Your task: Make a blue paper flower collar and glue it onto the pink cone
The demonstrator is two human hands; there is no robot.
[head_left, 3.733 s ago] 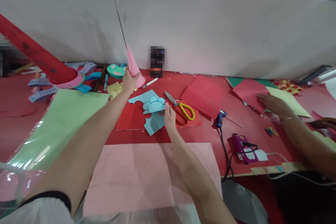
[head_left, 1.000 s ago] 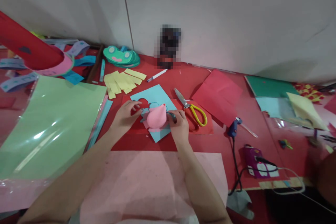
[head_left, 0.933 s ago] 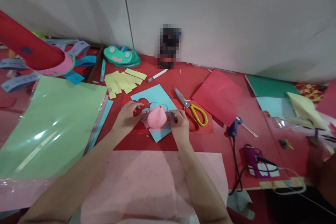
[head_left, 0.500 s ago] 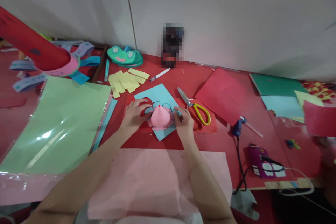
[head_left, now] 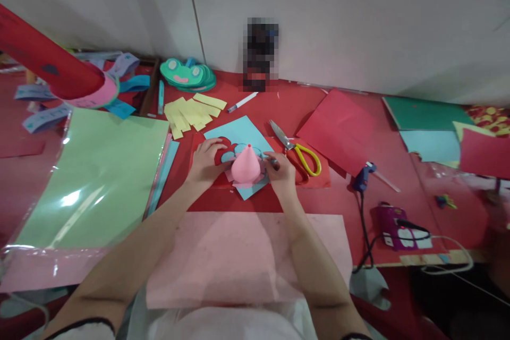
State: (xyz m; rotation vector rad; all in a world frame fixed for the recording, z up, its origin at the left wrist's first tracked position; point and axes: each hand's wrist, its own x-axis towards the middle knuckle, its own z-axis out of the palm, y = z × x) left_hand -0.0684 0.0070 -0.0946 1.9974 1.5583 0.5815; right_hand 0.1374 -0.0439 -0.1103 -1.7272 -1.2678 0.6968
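Note:
A pink paper cone [head_left: 246, 168] with a small red tip and pink side flaps stands on a light blue sheet [head_left: 245, 126]. My left hand [head_left: 206, 163] rests beside it, fingers apart over the red paper, its thumb reaching the cone's flap. In my right hand [head_left: 282, 170] a pen [head_left: 274, 160] is pinched, its point close to the blue sheet at the cone's right; most of the pen is hidden by the fingers. Rounded outlines are drawn on the blue sheet behind the cone. Red scalloped paper [head_left: 228, 143] lies between my left fingers and the cone.
Yellow-handled scissors [head_left: 306, 160] lie right of my right hand. Farther right are a glue gun [head_left: 363, 176] and a purple box [head_left: 394, 223] with cables. Yellow strips [head_left: 191, 115], green frog cutouts [head_left: 187, 75] and a capped pen [head_left: 243, 102] lie behind; green sheets [head_left: 99, 170] lie left.
The view has tipped slightly, so the table appears higher. My right fingers have shifted a little beside the cone, still around the pen. My left hand stays at the cone's left.

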